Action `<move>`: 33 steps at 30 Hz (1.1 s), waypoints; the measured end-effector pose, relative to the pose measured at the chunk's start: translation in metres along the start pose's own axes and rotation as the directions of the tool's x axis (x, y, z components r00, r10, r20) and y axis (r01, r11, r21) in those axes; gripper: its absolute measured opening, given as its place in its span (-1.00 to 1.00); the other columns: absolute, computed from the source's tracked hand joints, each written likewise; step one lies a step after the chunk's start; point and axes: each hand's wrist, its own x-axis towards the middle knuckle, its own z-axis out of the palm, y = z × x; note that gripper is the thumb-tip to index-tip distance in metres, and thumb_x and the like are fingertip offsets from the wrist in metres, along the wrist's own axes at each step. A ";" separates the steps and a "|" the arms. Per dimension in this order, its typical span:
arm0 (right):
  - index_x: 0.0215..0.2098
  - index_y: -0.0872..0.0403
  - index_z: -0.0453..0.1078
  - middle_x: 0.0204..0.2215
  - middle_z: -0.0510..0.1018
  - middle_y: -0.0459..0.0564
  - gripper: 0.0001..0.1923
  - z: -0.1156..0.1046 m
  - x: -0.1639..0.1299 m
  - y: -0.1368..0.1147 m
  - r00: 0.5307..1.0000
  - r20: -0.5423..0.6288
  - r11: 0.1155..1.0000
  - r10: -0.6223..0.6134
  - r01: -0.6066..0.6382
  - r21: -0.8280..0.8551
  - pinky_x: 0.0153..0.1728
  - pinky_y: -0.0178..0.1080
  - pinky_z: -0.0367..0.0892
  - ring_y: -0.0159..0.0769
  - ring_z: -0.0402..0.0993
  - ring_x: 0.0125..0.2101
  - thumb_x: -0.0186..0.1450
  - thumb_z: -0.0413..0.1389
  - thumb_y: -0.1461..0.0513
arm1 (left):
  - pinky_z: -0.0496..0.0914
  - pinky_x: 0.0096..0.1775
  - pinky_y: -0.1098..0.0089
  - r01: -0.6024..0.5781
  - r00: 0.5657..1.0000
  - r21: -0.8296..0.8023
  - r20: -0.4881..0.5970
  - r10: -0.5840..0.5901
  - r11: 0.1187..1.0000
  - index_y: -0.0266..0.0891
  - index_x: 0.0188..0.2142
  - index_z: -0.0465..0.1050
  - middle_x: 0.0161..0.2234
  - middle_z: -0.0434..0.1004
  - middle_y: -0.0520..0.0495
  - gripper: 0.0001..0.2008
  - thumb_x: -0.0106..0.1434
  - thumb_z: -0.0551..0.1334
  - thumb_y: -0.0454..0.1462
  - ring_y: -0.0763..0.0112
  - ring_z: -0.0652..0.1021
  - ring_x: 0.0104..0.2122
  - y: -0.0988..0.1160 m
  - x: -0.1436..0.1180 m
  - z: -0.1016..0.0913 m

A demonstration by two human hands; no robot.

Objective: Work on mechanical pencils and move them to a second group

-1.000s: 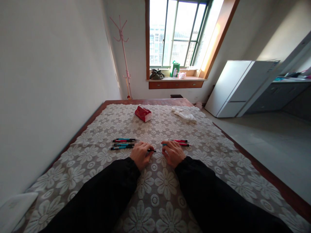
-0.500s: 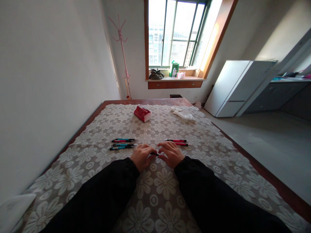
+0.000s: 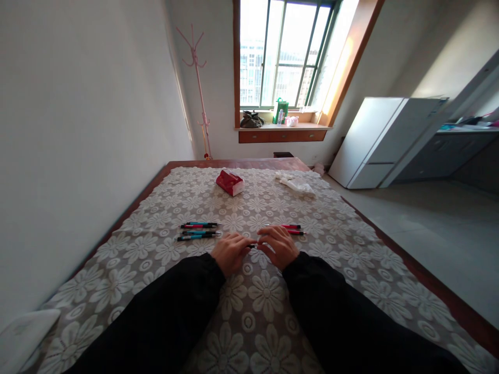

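Low over the tablecloth, my left hand [image 3: 231,253] is closed around a pen, most of which its fingers hide. Only the pen's short dark end [image 3: 252,246] shows, with a pale bit at its tip. My right hand [image 3: 277,246] meets that end with curled thumb and fingers pinched together; whatever lies between them is too small to make out. Left of the hands lie several pens, among them a teal and black pen [image 3: 197,237] and a red and black pen [image 3: 198,226]. Two red and black pens [image 3: 290,226] lie behind my right hand, partly covered by it.
A floral lace tablecloth [image 3: 249,298] covers the wooden table [image 3: 234,163]. Farther back are a red tissue pack [image 3: 229,182] and a crumpled white plastic bag [image 3: 298,186]. A white object [image 3: 29,332] lies at the near left corner; a wall [image 3: 97,104] borders the left side.
My fingertips have drawn slightly apart, my right hand shifting a little to the right. Less of the pen's dark end shows, and a pale tip is visible. The rows of pens lie unchanged.
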 end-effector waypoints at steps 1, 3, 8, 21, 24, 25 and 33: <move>-0.17 -0.01 0.44 -0.10 0.60 -0.01 -0.89 -0.001 0.000 -0.001 0.999 0.014 0.999 0.046 -0.046 -0.010 0.01 -0.08 0.27 -0.18 0.45 -0.07 0.36 0.20 0.16 | 0.39 -0.04 0.23 0.031 1.000 0.002 -0.004 -0.031 1.000 -0.10 0.03 0.49 -0.13 0.64 -0.04 -0.73 0.41 0.13 -0.34 0.27 0.56 -0.11 0.000 0.000 0.000; -0.06 0.02 0.42 -0.08 0.58 0.04 -0.75 -0.003 -0.001 -0.002 0.986 0.048 0.987 0.159 -0.157 -0.038 0.02 -0.06 0.25 -0.12 0.43 -0.05 0.29 0.20 0.20 | 0.40 -0.03 0.24 0.105 0.994 -0.011 -0.033 -0.105 0.994 -0.13 0.00 0.49 -0.13 0.62 -0.06 -0.73 0.40 0.11 -0.35 0.26 0.55 -0.10 0.001 0.001 -0.002; -0.16 0.02 0.46 -0.22 0.57 0.00 -0.68 0.000 -0.003 -0.001 0.936 0.198 0.950 0.292 -0.261 -0.170 -0.10 -0.10 0.21 -0.14 0.40 -0.15 0.12 0.12 0.39 | 0.41 -0.02 0.21 0.201 0.976 -0.021 -0.085 -0.202 0.979 -0.18 -0.06 0.48 -0.12 0.59 -0.10 -0.77 0.34 0.13 -0.38 0.22 0.53 -0.08 0.001 0.002 -0.004; -0.25 0.04 0.40 -0.33 0.57 -0.03 -0.88 0.006 -0.006 0.005 0.953 0.162 0.962 0.255 -0.233 -0.146 -0.21 -0.18 0.19 -0.21 0.41 -0.26 0.38 0.04 0.34 | 0.40 -0.03 0.17 0.202 0.979 0.017 -0.042 -0.201 0.979 -0.18 -0.16 0.50 -0.15 0.61 -0.07 -0.81 0.27 0.19 -0.38 0.18 0.52 -0.09 0.003 0.001 -0.004; -0.26 0.03 0.40 -0.34 0.56 -0.02 -0.87 0.006 -0.005 0.005 0.964 0.157 0.971 0.214 -0.192 -0.144 -0.22 -0.19 0.20 -0.22 0.42 -0.27 0.40 0.03 0.32 | 0.40 -0.03 0.18 0.202 0.979 0.019 -0.040 -0.202 0.979 -0.17 -0.16 0.51 -0.15 0.62 -0.07 -0.81 0.26 0.19 -0.38 0.19 0.53 -0.09 0.002 0.001 -0.004; -0.26 0.03 0.40 -0.34 0.56 -0.02 -0.87 0.006 -0.005 0.005 0.965 0.153 0.971 0.211 -0.189 -0.145 -0.22 -0.19 0.20 -0.22 0.42 -0.28 0.40 0.03 0.33 | 0.40 -0.03 0.18 0.201 0.979 0.022 -0.040 -0.201 0.979 -0.17 -0.16 0.51 -0.15 0.62 -0.07 -0.81 0.26 0.19 -0.38 0.19 0.53 -0.09 0.002 0.001 -0.003; -0.25 0.03 0.40 -0.33 0.56 -0.01 -0.86 0.005 -0.005 0.004 0.963 0.131 0.968 0.234 -0.218 -0.126 -0.21 -0.19 0.25 -0.21 0.43 -0.27 0.41 0.01 0.32 | 0.41 -0.03 0.19 0.208 0.977 0.025 -0.040 -0.207 0.978 -0.16 -0.17 0.52 -0.16 0.62 -0.06 -0.81 0.26 0.20 -0.39 0.20 0.54 -0.10 0.003 0.001 -0.003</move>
